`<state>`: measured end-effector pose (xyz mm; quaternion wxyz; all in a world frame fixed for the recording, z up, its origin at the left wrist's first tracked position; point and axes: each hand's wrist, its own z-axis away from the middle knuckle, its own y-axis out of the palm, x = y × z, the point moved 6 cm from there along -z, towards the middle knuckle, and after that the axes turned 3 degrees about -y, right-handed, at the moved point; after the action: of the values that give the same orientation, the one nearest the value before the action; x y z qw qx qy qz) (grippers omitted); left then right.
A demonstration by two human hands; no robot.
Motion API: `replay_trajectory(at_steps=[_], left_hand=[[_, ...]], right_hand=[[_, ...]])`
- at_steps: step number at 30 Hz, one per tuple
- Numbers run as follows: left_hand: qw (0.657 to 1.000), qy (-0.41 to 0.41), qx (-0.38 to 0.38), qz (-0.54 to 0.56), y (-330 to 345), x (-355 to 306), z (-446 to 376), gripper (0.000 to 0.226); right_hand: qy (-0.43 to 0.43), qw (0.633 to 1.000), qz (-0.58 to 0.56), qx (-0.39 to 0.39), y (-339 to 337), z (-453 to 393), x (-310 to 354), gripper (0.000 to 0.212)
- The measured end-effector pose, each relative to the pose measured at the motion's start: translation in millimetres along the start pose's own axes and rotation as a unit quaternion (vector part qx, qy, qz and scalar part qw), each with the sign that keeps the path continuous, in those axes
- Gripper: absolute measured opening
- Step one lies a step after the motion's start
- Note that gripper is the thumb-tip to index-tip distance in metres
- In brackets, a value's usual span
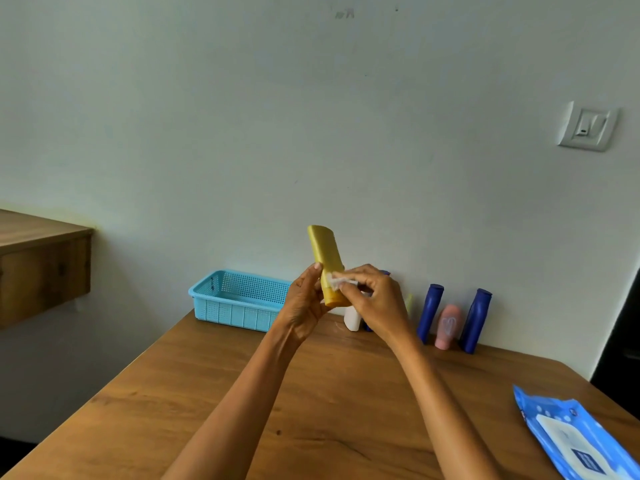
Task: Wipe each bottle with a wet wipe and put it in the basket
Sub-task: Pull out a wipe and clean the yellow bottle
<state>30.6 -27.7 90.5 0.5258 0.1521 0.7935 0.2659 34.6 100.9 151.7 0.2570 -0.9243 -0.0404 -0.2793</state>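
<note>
A: Yellow bottle [327, 261] first: we hold it up in the air, just in front of the blue basket's [239, 301] right end, tilted with its top leaning left. What could go wrong for us here?

B: Slipping, we think. Our left hand [304, 310] grips only the lower end, thumb up along the side, so most of the bottle stands free above the fingers. If the wet wipe [341, 282] leaves the plastic slick, a firm rub could twist it out of our grasp.

A: And if it drops?

B: It would likely fall among the bottles standing right of the basket along the wall: the white bottle [352, 318], two dark blue bottles [429, 311] and the pink bottle [447, 327]. They look easy to topple.

A: How are our hands set?

B: Both forearms reach forward over the wooden table [242, 393] and meet at the bottle. Our right hand [375, 303] has its fingers curled, pinching the wipe against the bottle's right side. The basket appears empty, so we judge this an early bottle. The wipe pack [575, 434] lies far right of the basket, near us.
</note>
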Motion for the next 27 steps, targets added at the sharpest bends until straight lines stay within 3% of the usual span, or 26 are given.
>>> replay_trajectory(at_steps=[3,7,13,18,21,24,27], left_hand=[[1.0,-0.005,-0.018,0.008,-8.6,3.2,0.9,0.045],[0.999,-0.03,0.023,-0.016,-0.1,11.3,2.5,0.042],[0.998,-0.013,0.055,-0.02,1.5,3.4,5.0,0.046],[0.995,-0.014,0.087,-0.037,12.7,6.3,4.2,0.066],[0.996,-0.005,0.088,-0.028,5.4,7.0,2.1,0.072],[0.997,-0.005,0.079,-0.027,1.0,10.1,1.2,0.076],[0.996,-0.015,0.07,-0.05,5.6,14.0,0.9,0.088]], right_hand=[[0.01,0.999,0.029,0.018,2.2,-0.7,-8.8,0.017],[0.017,0.994,0.068,-0.08,-15.1,-0.3,-14.3,0.018],[0.029,0.994,0.048,0.089,-12.2,-7.4,6.9,0.01],[-0.024,0.994,0.098,-0.035,-21.6,-8.7,9.5,0.015],[-0.018,0.996,0.08,0.043,-8.8,-6.7,13.9,0.014],[0.015,0.985,0.134,0.108,-8.6,-6.4,9.5,0.014],[0.02,0.983,0.182,0.018,-25.4,-8.1,5.3,0.018]])
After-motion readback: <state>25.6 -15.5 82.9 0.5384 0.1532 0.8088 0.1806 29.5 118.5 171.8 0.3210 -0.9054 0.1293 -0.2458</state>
